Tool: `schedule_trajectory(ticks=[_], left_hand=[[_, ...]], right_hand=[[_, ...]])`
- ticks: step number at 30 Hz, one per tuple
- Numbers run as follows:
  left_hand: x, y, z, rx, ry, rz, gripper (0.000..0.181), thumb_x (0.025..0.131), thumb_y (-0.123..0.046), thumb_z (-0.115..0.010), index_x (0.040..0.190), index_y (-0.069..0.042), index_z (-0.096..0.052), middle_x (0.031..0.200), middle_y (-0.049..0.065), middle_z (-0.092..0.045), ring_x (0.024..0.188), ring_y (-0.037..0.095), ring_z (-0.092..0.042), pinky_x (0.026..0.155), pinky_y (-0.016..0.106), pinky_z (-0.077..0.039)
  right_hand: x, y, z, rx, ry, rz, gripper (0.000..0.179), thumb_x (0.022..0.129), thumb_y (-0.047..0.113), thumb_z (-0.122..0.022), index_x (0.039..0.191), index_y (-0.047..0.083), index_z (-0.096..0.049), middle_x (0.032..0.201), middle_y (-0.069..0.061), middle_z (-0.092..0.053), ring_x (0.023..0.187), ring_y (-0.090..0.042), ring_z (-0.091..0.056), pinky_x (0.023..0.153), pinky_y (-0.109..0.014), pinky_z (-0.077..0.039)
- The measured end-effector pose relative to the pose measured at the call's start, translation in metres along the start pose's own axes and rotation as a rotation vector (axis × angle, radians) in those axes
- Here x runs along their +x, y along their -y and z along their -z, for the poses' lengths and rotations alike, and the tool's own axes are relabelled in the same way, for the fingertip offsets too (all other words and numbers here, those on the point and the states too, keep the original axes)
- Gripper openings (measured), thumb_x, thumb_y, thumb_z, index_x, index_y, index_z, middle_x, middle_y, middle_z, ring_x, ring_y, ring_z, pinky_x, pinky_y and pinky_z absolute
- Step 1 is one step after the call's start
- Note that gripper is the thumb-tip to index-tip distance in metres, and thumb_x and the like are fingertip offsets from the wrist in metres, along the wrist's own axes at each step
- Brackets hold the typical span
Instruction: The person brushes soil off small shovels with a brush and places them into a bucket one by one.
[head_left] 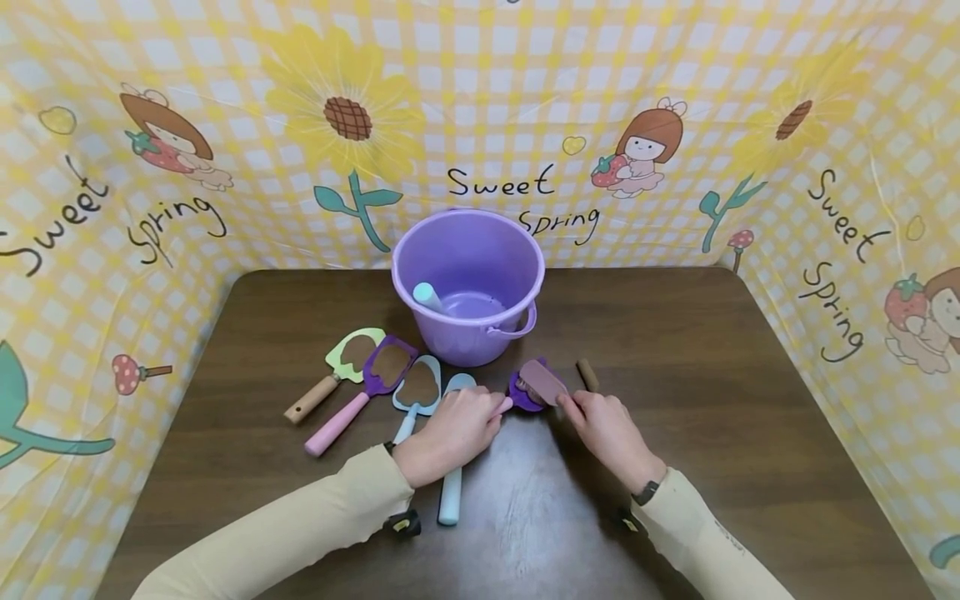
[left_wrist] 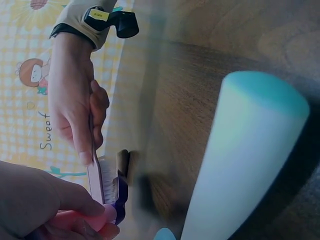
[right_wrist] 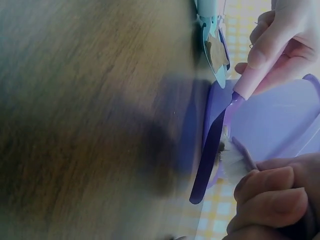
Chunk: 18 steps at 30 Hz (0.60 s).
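Observation:
My left hand [head_left: 459, 429] grips the pink handle [right_wrist: 257, 77] of a small toy shovel with a purple head [right_wrist: 207, 162], held over the table with its head toward the right. In my right hand [head_left: 611, 437] is a mauve-backed brush [head_left: 543, 383]. Its pale bristles [right_wrist: 235, 162] press onto the inner face of the purple head, where some brown dirt shows. The brush's back covers much of that head in the head view. Under my left forearm and hand lies a light blue handled tool [head_left: 450, 496], partly hidden.
A purple bucket [head_left: 472, 342] stands behind the hands, a light blue handle [head_left: 427, 296] sticking up inside. Left of it lie a green shovel [head_left: 333, 358], a purple shovel [head_left: 369, 379] and a light blue shovel [head_left: 406, 427], brown patches on their heads. A brown stick [head_left: 587, 375] lies right.

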<state>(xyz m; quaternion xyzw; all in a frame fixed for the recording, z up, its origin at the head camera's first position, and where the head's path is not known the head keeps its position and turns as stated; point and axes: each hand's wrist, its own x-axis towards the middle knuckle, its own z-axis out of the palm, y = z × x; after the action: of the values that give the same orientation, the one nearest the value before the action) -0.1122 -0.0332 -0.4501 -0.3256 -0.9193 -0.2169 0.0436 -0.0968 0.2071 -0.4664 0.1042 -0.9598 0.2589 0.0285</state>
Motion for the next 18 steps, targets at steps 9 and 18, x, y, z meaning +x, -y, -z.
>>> schedule_trajectory(ticks=[9,18], left_hand=[[0.0011,-0.0040,0.0034,-0.003,0.001,0.025,0.025,0.094,-0.008,-0.075,0.075,-0.010,-0.060,0.067,0.002,-0.053,0.061,0.021,-0.059,0.054,0.038,-0.050],[0.0014,-0.0055,0.0017,0.002,-0.021,-0.006,0.028,0.094,-0.008,-0.075,0.072,-0.012,-0.058,0.067,0.002,-0.054,0.063,0.024,-0.062,0.056,0.040,-0.051]], right_hand=[[-0.0040,-0.0017,-0.0002,0.005,0.010,0.116,0.040,0.105,0.023,-0.063,0.070,0.015,-0.048,0.059,0.010,-0.032,0.048,-0.008,-0.036,0.046,-0.026,-0.032],[0.0001,-0.0063,-0.0020,-0.001,-0.041,0.083,0.041,0.104,0.020,-0.064,0.068,0.014,-0.047,0.060,0.009,-0.031,0.050,-0.013,-0.038,0.048,-0.029,-0.034]])
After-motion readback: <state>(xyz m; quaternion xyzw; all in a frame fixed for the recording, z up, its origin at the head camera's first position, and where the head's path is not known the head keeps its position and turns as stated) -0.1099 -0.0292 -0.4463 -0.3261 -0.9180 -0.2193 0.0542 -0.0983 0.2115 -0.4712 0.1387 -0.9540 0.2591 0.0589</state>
